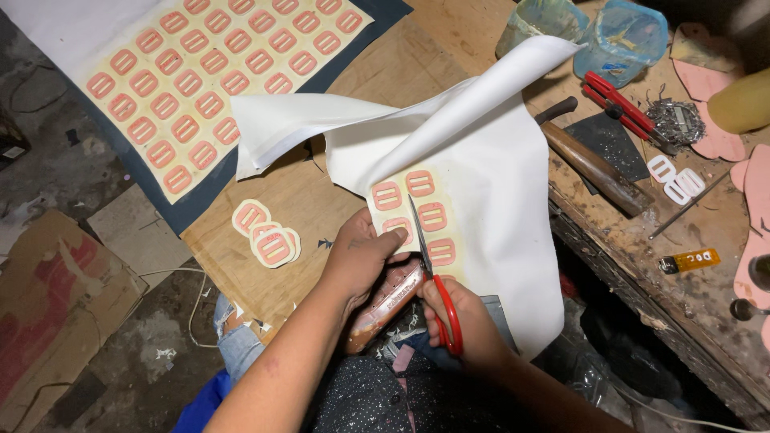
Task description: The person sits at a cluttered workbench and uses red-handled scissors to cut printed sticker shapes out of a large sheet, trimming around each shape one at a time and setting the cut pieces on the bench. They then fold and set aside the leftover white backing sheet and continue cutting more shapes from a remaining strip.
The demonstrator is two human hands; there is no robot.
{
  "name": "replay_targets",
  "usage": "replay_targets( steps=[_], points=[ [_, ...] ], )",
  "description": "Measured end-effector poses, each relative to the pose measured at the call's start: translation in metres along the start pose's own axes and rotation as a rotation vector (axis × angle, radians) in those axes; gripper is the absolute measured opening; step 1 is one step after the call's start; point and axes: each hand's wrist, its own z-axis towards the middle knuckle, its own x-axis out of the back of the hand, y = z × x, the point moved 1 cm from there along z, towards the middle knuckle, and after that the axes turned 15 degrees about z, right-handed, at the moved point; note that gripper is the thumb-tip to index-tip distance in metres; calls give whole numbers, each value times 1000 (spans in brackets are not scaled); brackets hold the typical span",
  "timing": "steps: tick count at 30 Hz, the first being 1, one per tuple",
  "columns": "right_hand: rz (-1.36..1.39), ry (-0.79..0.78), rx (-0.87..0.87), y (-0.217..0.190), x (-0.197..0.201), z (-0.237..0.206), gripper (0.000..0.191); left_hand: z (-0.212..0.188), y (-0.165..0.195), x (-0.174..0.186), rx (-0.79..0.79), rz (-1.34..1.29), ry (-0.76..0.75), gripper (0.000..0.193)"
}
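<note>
The person sits at a worn wooden board (pixel 321 208) that lies low, over a dirty concrete floor (pixel 56 176) with pieces of brown cardboard (pixel 56 297) at the left. The left hand (pixel 365 256) pinches the near edge of a white sheet (pixel 497 184), thumb on top and the other fingers curled under, just beside a row of pink buckle shapes (pixel 417 212) stuck on it. The right hand (pixel 473 317) has its fingers closed through the red handles of the scissors (pixel 429 273), whose blades stand parted and point away, into the sheet between the shapes. The sheet curls up high toward the far side.

At the far left lies a bigger sheet (pixel 208 72), full of the same pink shapes, on a dark mat. Three cut pieces (pixel 269 236) rest on the board, near the left hand. At the right is a rough workbench (pixel 642 240) with a hammer (pixel 597 168), red pliers (pixel 618 104), two white buckles (pixel 675 180) and two plastic tubs (pixel 593 28) at the far edge.
</note>
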Motion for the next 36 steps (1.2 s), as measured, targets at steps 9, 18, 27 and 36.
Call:
replay_targets(
  steps=[9,18,27,36],
  points=[
    [-80,43,13,6,7,-5,36,-6,8,-2,-56,-116,-10,30],
    [-62,12,-4,4,6,-7,31,2,8,2,-98,-268,75,33],
    [-104,22,40,1,0,-6,32,-1,9,-1,-160,-413,72,42],
    [-80,26,48,0,0,-12,31,0,8,-1,-158,-407,81,42]
  ],
)
